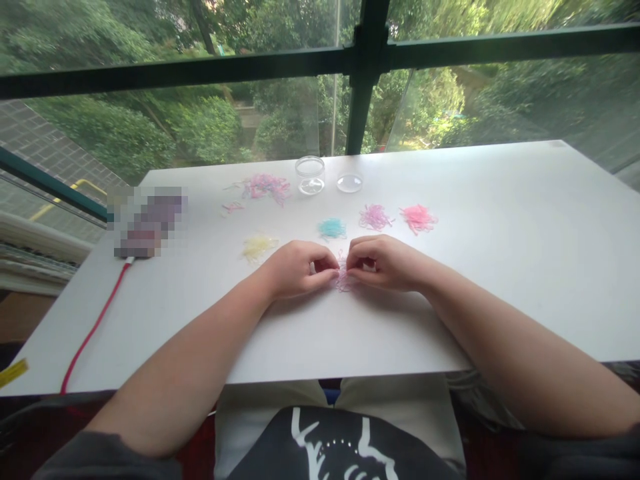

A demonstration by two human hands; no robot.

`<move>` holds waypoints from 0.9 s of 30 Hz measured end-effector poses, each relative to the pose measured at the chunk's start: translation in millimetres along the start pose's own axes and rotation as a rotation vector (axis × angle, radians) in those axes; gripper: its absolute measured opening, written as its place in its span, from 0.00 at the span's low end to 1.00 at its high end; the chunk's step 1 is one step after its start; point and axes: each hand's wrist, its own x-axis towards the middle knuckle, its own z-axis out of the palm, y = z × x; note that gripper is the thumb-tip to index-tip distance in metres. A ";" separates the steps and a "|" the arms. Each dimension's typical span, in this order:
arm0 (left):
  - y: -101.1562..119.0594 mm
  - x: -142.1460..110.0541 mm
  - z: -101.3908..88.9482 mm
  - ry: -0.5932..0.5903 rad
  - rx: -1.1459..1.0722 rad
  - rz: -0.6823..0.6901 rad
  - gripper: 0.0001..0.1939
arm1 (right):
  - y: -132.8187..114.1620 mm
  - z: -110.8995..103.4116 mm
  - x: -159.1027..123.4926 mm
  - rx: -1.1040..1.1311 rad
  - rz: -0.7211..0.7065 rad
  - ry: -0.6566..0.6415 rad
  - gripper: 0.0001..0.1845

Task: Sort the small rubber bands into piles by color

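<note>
My left hand (310, 268) and my right hand (383, 262) face each other at the middle of the white table. Between their fingertips lies a small heap of pale pink-lilac rubber bands (343, 280), partly hidden by the fingers. Thumb and forefinger of each hand are pinched together at this heap; single bands between them are too small to make out. Just beyond the hands sit a turquoise heap (333, 228), a purple heap (376, 217) and a bright pink heap (419, 218). Left of my left hand is a pale yellow heap (257, 247).
Farther back are a mixed pink and purple pile (267, 187), a clear round jar (311, 177) and its clear lid (349, 183). A blurred-out phone-like object (150, 223) with a red cable (100, 321) lies at the left. Windows border the white table (525, 200).
</note>
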 end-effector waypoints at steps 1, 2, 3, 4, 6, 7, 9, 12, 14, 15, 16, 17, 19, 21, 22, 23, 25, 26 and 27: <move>0.0 0.1 0.3 0.004 0.005 0.001 0.05 | 0.1 0.5 0.0 0.003 0.001 0.007 0.05; -0.1 0.2 0.4 0.009 0.009 0.003 0.05 | 0.3 0.9 -0.1 0.005 0.002 0.015 0.05; -0.3 0.2 0.4 0.014 0.009 0.005 0.05 | 0.5 1.2 -0.3 0.008 0.000 0.021 0.05; -0.7 0.1 0.4 0.019 0.006 0.007 0.05 | 0.8 1.4 -0.6 0.012 -0.004 0.026 0.05; -1.2 0.0 0.1 0.029 -0.002 0.008 0.05 | 1.3 1.6 -1.0 0.021 -0.019 0.031 0.05; -1.4 -0.1 0.0 0.035 -0.007 0.007 0.05 | 1.6 1.6 -1.1 0.025 -0.027 0.033 0.04; -1.4 -0.1 -0.3 0.041 -0.014 0.004 0.05 | 1.8 1.7 -1.0 0.032 -0.042 0.030 0.04; -0.9 -0.1 -0.6 0.036 -0.014 0.007 0.05 | 1.5 1.7 -0.4 0.030 -0.049 0.033 0.05; -0.5 0.0 -0.8 0.033 -0.003 0.012 0.06 | 1.3 1.7 -0.1 0.022 -0.042 0.043 0.05; -0.3 0.0 -1.0 0.031 0.004 0.014 0.06 | 1.2 1.7 0.0 0.019 -0.039 0.049 0.05; -0.2 0.1 -1.1 0.027 0.011 0.015 0.06 | 1.1 1.6 0.0 0.019 -0.039 0.052 0.05; -0.1 0.1 -1.2 0.022 0.015 0.016 0.06 | 1.1 1.6 0.1 0.020 -0.043 0.053 0.05; 0.0 0.2 -1.2 0.016 0.018 0.019 0.06 | 0.8 1.6 0.1 0.025 -0.055 0.051 0.05; -0.2 0.4 -1.0 0.018 0.019 0.023 0.06 | 0.3 1.8 0.3 0.028 -0.060 0.050 0.05; -0.3 0.4 -0.9 0.022 0.022 0.025 0.06 | 0.0 2.1 0.4 0.028 -0.057 0.051 0.05; -0.4 0.5 -0.9 0.025 0.026 0.026 0.06 | -0.3 2.4 0.5 0.028 -0.054 0.054 0.05; -0.7 0.5 -1.2 0.026 0.031 0.027 0.06 | -0.4 2.4 0.6 0.024 -0.048 0.057 0.05; -0.9 0.4 -1.7 0.027 0.031 0.025 0.06 | -0.1 1.7 0.5 0.019 -0.048 0.059 0.05; -1.2 0.2 -2.5 0.028 0.029 0.021 0.06 | 0.6 0.3 0.2 0.008 -0.049 0.063 0.05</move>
